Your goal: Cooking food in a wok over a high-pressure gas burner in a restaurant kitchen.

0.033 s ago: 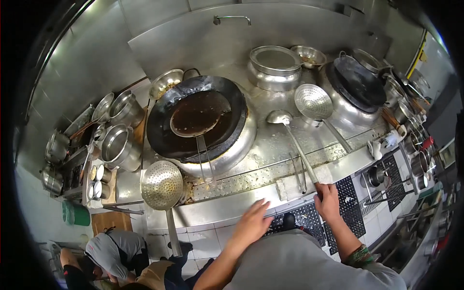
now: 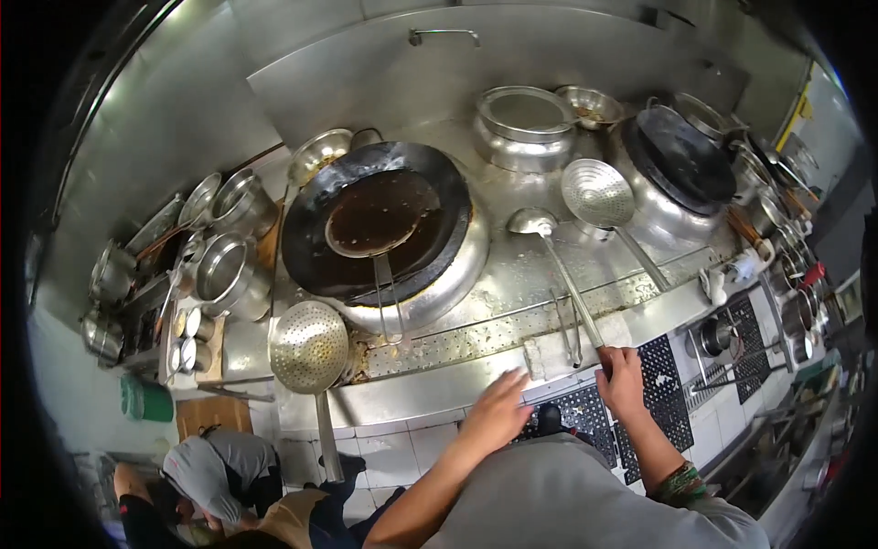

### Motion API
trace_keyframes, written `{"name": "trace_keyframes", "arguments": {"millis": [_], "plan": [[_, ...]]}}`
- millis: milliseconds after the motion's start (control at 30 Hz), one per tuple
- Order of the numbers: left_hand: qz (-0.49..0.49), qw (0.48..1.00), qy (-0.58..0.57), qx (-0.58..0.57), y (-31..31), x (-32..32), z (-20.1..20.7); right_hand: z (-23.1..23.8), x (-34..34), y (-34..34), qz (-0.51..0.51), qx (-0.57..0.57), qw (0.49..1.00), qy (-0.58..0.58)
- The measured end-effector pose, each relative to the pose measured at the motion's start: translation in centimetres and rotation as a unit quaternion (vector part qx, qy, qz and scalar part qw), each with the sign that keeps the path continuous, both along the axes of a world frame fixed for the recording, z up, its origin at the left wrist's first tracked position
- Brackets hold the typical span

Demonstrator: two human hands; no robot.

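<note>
My right hand (image 2: 624, 380) is closed around the dark grip end of a long-handled ladle (image 2: 574, 285), whose metal bowl rests on the steel stove top. In front of my body, my left hand (image 2: 496, 409) holds nothing, its fingers stretched out near the counter's front edge. A folded white cloth (image 2: 549, 359) lies between the hands on that edge, with thin metal tongs (image 2: 567, 331) across it. Right of the ladle is a perforated skimmer (image 2: 599, 193). Ahead to the left, a big black wok (image 2: 306, 240) holds dark liquid and a round wire-handled strainer (image 2: 384, 291).
Another perforated skimmer (image 2: 309, 346) overhangs the front edge at left. A lidded steel pot (image 2: 526, 151) and a second wok (image 2: 690, 163) stand farther back. Steel pots (image 2: 224, 274) crowd the left side. A co-worker (image 2: 219, 471) bends down at lower left. Black mats (image 2: 658, 403) cover the floor.
My left hand has moved slightly to the right and its fingers have drawn closer together. My right hand keeps its hold on the ladle. The view has shifted slightly.
</note>
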State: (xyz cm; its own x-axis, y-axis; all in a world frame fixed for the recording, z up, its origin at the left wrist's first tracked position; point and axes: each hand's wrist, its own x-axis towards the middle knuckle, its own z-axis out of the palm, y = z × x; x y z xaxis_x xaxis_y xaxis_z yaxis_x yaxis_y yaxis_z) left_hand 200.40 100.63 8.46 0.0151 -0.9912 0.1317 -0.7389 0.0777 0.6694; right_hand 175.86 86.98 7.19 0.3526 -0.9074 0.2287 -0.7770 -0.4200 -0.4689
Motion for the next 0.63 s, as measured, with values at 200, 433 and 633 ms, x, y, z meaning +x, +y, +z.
{"name": "trace_keyframes", "arguments": {"millis": [200,433,633], "plan": [[-0.033,0.955,-0.28,0.092,-6.4,-9.2,-9.2,-1.4,-3.3,-2.4,0.031,0.072,0.997,-0.021],[0.117,0.976,-0.127,0.134,-4.2,-9.3,-3.9,0.6,-11.3,-9.0,0.048,0.082,0.983,-0.155],[0.108,0.982,-0.099,0.117,0.8,-9.9,-6.6,1.6,-26.8,-19.0,-0.215,-0.005,0.957,-0.193]]}}
